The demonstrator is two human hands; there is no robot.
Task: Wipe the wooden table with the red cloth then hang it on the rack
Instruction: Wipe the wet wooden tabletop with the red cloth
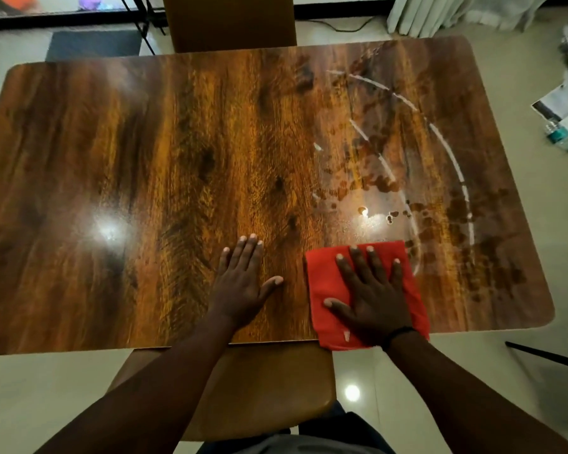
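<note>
Right hand [373, 291] spread wide, palm flat on red cloth [328, 283], pressing it onto wooden table [145, 165] at near edge; cloth corner overhangs. Left hand [243, 283] open, empty, flat on bare wood, likely bracing. Wet streaks [440, 178] mark right half. Rack unseen.

Red cloth [328, 283] middle under right hand [373, 299].

Bare forearms, thin black band [397, 334] at the right wrist, no sleeves visible
</note>
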